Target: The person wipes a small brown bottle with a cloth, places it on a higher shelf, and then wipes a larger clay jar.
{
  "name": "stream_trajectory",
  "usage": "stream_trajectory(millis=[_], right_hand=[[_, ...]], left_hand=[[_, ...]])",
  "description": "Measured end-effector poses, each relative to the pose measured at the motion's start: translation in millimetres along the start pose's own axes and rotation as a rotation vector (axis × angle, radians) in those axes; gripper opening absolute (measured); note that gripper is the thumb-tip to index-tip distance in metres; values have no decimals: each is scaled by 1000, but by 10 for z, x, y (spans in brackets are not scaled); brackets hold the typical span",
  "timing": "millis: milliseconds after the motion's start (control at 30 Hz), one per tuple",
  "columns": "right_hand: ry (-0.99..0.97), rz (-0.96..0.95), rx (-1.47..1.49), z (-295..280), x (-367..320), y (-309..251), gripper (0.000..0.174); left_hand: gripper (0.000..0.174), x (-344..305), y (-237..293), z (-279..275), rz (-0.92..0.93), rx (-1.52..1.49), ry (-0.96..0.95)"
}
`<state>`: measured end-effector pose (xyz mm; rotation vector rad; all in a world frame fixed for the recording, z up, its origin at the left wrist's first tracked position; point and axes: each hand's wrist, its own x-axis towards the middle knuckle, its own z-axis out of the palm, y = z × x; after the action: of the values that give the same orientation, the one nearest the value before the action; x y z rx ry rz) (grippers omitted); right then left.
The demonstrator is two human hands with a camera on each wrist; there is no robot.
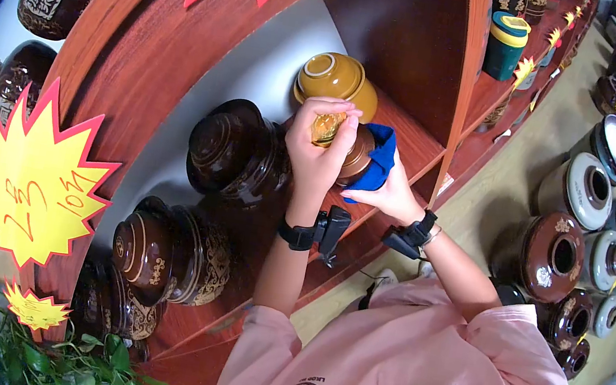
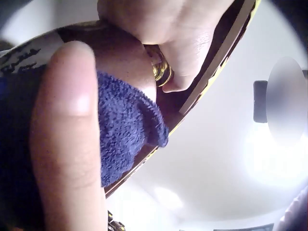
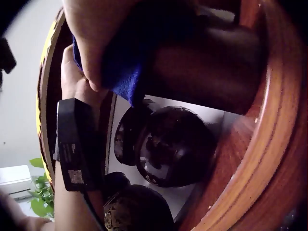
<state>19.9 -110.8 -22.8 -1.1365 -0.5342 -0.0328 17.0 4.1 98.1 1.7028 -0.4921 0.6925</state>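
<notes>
Principally, brown glazed bottle [image 1: 355,157]: between both hands, beside the ochre jar [image 1: 343,80] at the wooden shelf [image 1: 409,130]; whether its base touches the board, cannot tell.
Handling: probably ceramic, hence stiff, fairly heavy, slick on the glaze and liable to chip if knocked.
Best hold: likely one hand low round the body to bear the weight, the other steadying the neck; the narrow top alone looks a poor place to lift from.
Blue cloth [image 1: 383,156]: soft, towelling-like pile, draped against shoulder and side; may slide on the smooth surface.
Left hand [image 1: 313,145]: fingers and thumb curled closely round the gold-patterned top [image 1: 326,127].
Right hand [image 1: 395,196]: spread to about the body's girth, grasping the blue cloth against the bottle, thumb along its near edge; remaining fingers largely hidden.
Nearby: dark brown jar [image 1: 223,144], just beside the left hand.
</notes>
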Motion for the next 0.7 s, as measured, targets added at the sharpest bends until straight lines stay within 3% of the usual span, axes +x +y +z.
stream_trajectory(millis=[100, 200, 300, 433, 533, 633, 700], right_hand=[[-54, 23, -60, -65, -71, 25, 106], [-127, -81, -662, -231, -110, 26, 99], [-193, 33, -911, -294, -136, -73, 95], [-105, -35, -1140, -322, -296, -43, 95], [-76, -54, -1024, -384, -289, 50, 91], [-170, -83, -807, -425, -237, 59, 87], [-122, 8, -508, -335, -200, 34, 84]], left_hand=[[10, 5, -16, -8, 3, 7, -4], [10, 10, -29, -7, 18, 17, -1], [10, 1, -20, 1, 10, 32, 7], [10, -1, 20, 18, -18, 29, 24], [10, -11, -17, 12, -7, 15, 35], [10, -23, 7, 15, -28, 17, 40], [10, -16, -9, 18, -33, 11, 45]])
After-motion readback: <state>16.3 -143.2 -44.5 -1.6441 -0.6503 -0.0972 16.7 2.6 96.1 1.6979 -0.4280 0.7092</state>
